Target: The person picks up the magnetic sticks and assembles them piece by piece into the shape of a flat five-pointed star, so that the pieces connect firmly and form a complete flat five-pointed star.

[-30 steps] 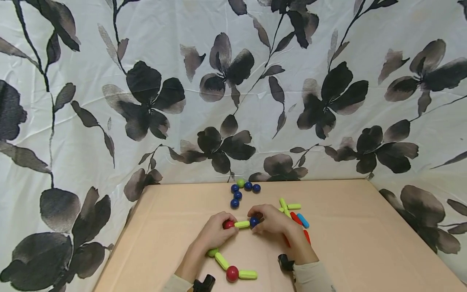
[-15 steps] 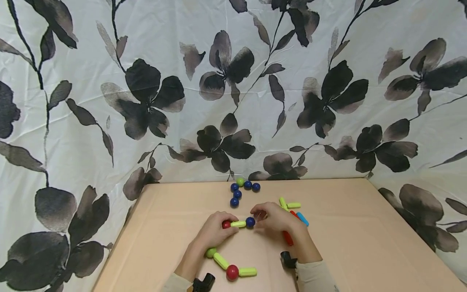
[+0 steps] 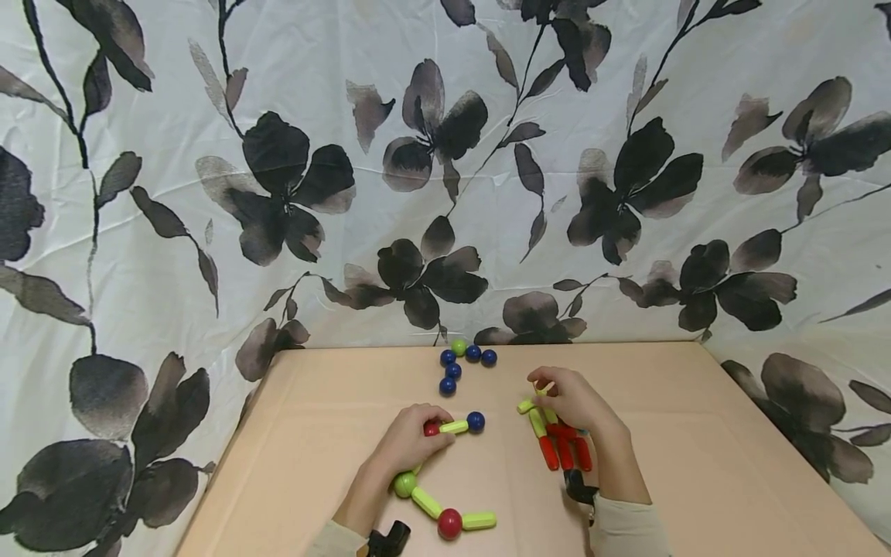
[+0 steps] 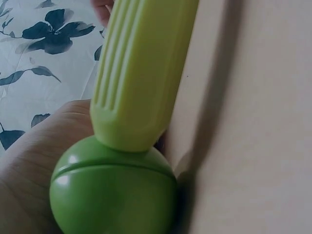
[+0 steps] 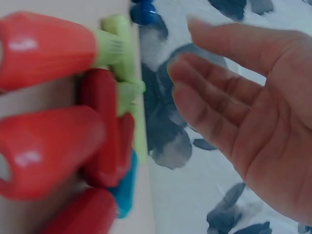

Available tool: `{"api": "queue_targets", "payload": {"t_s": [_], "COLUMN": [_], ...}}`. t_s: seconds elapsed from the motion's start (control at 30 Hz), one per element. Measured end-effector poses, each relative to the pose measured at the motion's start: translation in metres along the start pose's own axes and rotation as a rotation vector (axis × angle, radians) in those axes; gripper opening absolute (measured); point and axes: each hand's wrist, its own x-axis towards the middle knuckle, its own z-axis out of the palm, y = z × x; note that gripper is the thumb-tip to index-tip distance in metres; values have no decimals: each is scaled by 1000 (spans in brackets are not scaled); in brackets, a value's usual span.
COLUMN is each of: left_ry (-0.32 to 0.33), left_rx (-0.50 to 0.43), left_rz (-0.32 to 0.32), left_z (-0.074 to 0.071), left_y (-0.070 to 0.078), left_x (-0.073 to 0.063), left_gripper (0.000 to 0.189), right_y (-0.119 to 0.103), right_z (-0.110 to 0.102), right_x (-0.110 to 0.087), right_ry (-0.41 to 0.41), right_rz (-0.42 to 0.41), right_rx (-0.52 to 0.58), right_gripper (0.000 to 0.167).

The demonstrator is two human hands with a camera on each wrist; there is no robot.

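In the head view my left hand [image 3: 407,437] grips a red ball [image 3: 431,427]. From that ball a yellow-green rod [image 3: 454,427] runs to a blue ball [image 3: 476,422]. Below the left palm is a green ball [image 3: 405,485], joined by a rod [image 3: 426,502] to a larger-looking red ball [image 3: 449,524] with another rod [image 3: 479,521]. The left wrist view shows a yellow-green rod [image 4: 141,73] standing on the green ball. My right hand [image 3: 574,398] is over a pile of rods; the right wrist view shows its fingers loosely bent, nothing between them and the thumb.
The pile holds several red rods [image 3: 547,452], yellow-green rods [image 3: 537,423] and a blue rod [image 5: 127,187]. Several blue balls [image 3: 453,371] and a green ball [image 3: 459,346] lie near the table's [image 3: 696,433] back edge. A floral cloth [image 3: 515,232] hangs behind.
My right hand has let go of the blue ball and moved right to the rod pile. The blue ball stays on the rod's end. My left hand keeps its grip.
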Motion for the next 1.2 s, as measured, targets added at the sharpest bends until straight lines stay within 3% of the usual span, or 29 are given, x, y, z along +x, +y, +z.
{"api": "queue_targets", "payload": {"t_s": [0.17,0.4,0.6,0.77,0.83,0.9,1.03,1.2], "left_ry": [1,-3,-3,-5,-5,-3,8,13], "left_rx": [1,1,-11,-14,-6,3,1,-15], "left_rz": [-1,-2,-6,-9,-6,-2,0,-9], "left_z": [1,0,-2,-2,-1,-1,-2,-2], "left_y": [0,1,4,4,4,3,2,2], "left_x": [0,1,1,0,0,-1,-1,-1], "left_gripper": [19,19,19,20,20,20,20,20], "right_y": [1,2,5,2,-3,-9,-22,-31], "right_z": [18,39,42,40,39,37,39,50], "right_x": [7,15,19,18,17,15,13,15], "right_ry": [-26,-48,-2,56,56,13,-152,-290], "right_rz": [-3,17,-4,-50,-66,-64,-83,-175], "right_rx": [-113,-278,-313,-351,-316,-238,-104,-125], "right_gripper": [35,22,12,18,18,15,11,19]}}
